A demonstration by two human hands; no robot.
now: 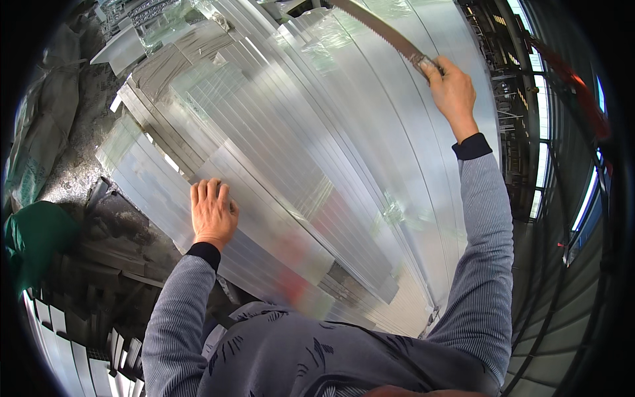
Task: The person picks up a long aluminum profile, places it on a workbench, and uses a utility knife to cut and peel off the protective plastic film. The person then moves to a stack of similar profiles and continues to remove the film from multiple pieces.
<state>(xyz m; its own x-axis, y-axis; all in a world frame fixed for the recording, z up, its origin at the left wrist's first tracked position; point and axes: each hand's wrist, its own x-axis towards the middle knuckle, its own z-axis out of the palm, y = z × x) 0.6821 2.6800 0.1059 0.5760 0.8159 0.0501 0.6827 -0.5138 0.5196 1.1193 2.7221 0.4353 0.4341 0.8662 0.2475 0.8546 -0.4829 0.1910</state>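
The left hand [213, 215] lies palm-down on the metal profiles [278, 126] — fingers bent, though whether they grip I cannot tell. Across these, film [393, 212] remains in patches and no cut shows, so little looks done and much left. At upper right, the saw [383, 30] is over the profiles — right hand [455, 91] clamped on its handle.

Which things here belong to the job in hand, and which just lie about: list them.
Apparently in use:
saw, in the right hand
silver metal lengths, under the left hand

Apparently lying about:
green fabric, left
crumpled sheeting, upper left
metal strips, lower left
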